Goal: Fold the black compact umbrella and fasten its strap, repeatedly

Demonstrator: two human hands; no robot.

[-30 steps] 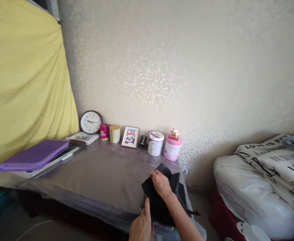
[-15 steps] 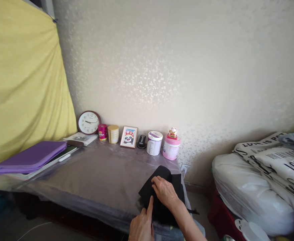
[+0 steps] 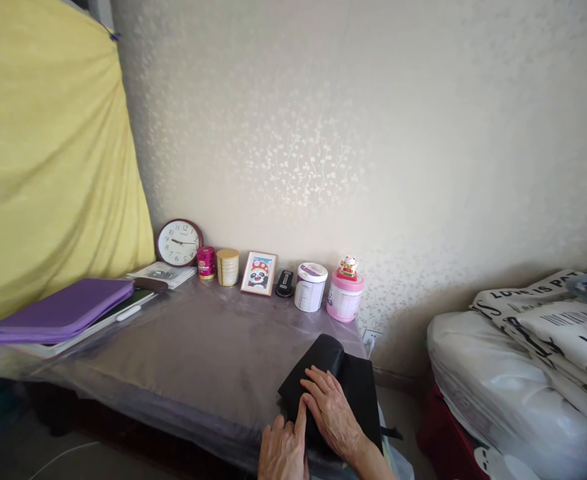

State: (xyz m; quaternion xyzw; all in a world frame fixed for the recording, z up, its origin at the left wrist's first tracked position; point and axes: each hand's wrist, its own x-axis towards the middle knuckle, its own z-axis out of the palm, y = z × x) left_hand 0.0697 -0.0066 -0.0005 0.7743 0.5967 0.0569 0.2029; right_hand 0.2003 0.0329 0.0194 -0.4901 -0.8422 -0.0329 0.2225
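A black folded piece of fabric or soft bag lies on the right front corner of the table, its upper part rolled into a rounded fold. A thin dark strap sticks out at its right side. My right hand rests flat on top of the fabric, fingers stretched toward the left. Beside it, my left hand is at the fabric's front left edge. Its index finger points forward onto the fabric, almost touching my right hand, while the other fingers are bent. The underside of the left hand is hidden.
Along the wall stand a clock, a pink tin, a yellow-lidded jar, a panda picture frame, a white tub and a pink tub. A purple folder lies left; a stuffed white bag sits right.
My right hand has gone from curled fingers to lying flat on the black fabric. The fabric's right part now lies flatter and wider. My left hand has barely moved.
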